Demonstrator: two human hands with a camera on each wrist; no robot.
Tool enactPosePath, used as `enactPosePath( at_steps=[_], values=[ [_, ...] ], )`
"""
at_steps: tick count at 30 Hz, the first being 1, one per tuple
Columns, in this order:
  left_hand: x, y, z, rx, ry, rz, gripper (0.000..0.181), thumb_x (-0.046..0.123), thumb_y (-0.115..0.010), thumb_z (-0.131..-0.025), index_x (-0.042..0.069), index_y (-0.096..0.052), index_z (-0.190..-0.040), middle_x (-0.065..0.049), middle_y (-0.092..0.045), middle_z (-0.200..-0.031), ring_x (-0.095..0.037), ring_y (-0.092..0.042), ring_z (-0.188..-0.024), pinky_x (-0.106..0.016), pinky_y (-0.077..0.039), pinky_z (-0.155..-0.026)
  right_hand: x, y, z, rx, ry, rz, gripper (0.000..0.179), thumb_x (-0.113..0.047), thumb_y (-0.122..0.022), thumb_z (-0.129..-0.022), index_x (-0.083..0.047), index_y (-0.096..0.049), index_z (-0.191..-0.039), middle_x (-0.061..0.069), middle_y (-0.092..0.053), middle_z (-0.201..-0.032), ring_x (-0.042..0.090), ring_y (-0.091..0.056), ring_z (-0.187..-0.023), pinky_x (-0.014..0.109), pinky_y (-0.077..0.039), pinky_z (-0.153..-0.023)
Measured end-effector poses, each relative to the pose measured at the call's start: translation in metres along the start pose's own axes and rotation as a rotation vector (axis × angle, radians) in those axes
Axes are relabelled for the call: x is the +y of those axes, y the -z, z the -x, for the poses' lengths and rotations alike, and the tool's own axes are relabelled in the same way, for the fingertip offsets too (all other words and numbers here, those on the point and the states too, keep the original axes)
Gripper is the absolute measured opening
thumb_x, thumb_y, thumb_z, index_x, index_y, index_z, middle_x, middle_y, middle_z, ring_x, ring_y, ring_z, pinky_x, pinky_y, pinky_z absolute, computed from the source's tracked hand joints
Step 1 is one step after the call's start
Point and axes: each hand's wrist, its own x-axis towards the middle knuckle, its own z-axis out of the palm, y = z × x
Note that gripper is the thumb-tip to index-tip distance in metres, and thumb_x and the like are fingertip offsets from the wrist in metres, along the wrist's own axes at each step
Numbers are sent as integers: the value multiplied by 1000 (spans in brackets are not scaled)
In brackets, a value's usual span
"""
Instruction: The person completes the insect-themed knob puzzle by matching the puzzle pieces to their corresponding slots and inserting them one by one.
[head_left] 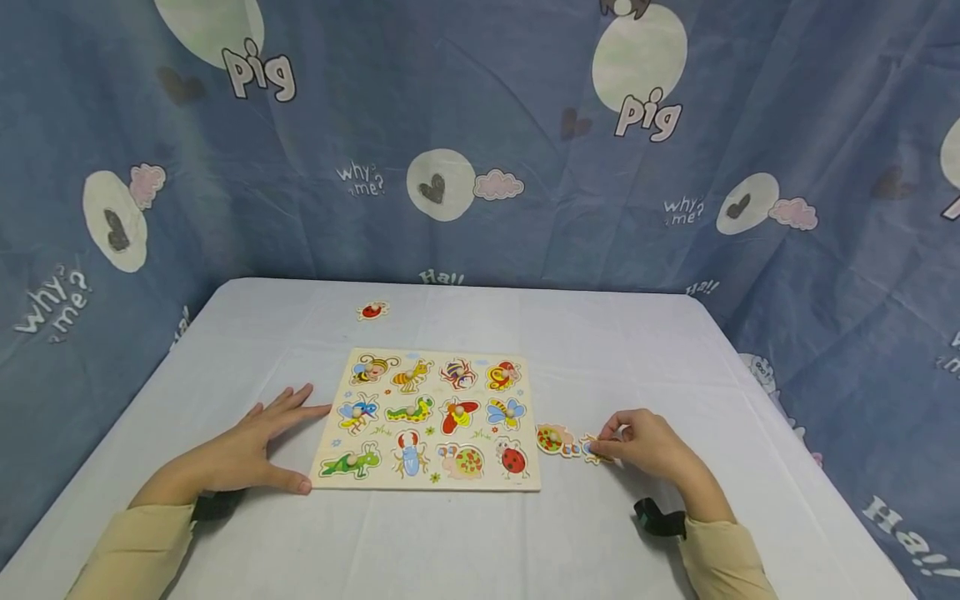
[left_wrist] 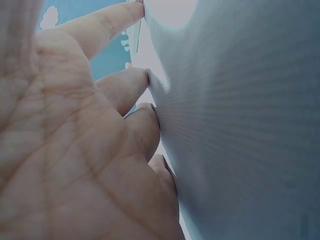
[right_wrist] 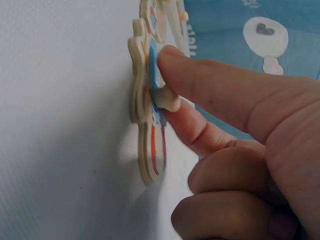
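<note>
My left hand (head_left: 247,454) is spread flat on the table, thumb and index fingertip at the left edge of a wooden insect puzzle board (head_left: 427,479). In the left wrist view its palm (left_wrist: 75,140) faces the camera and holds nothing. To the right of the board my right hand (head_left: 645,450) pinches the knob (right_wrist: 167,99) of a blue and red beetle puzzle piece (right_wrist: 154,120) between thumb and index finger. The piece stands close over the cloth. A snail puzzle piece (head_left: 553,439) with a knob lies between that piece and the board.
A small red ladybug piece (head_left: 372,311) lies behind the board near the table's far side. Several board pictures carry knobs; the printed beetle (head_left: 411,457), snail (head_left: 463,461) and ladybug (head_left: 513,458) in the front row show none. A blue patterned curtain (head_left: 480,100) surrounds the white-covered table (head_left: 450,550).
</note>
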Motion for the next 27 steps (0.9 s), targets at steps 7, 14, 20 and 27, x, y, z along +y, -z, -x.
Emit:
enactPosePath(
  at_steps=[7,14,20,27],
  values=[
    [0,0,0,0,-9,4,109,51,-98,-66,20,-51,-160,-28,-12,-179,-58,2,-164,-85,5,-123,-1,4,4,7,-35,38,29,-36,-87,-88,-13,-70,-81,-8,-43,-58,12,-39,-56,23,-31,-52],
    [-4,-2,4,5,-20,11,109,51,-98,-67,21,-51,-160,-29,-13,-178,-59,1,-164,-86,5,-122,0,4,3,20,-39,49,28,-35,-86,-88,-12,-72,-80,-8,-55,-62,14,-47,-63,26,-36,-55],
    [-4,-1,3,2,-29,14,108,51,-98,-68,21,-51,-160,-29,-13,-178,-59,2,-163,-86,5,-122,3,5,1,55,-76,64,24,-31,-84,-89,-11,-73,-83,-7,-50,-61,13,-45,-62,26,-36,-56],
    [-1,1,1,-3,-26,9,109,52,-98,-67,20,-51,-160,-29,-12,-178,-59,1,-163,-86,5,-122,3,4,-1,76,-79,33,21,-28,-84,-89,-9,-75,-88,-7,-45,-60,12,-41,-59,25,-34,-53]
  ],
)
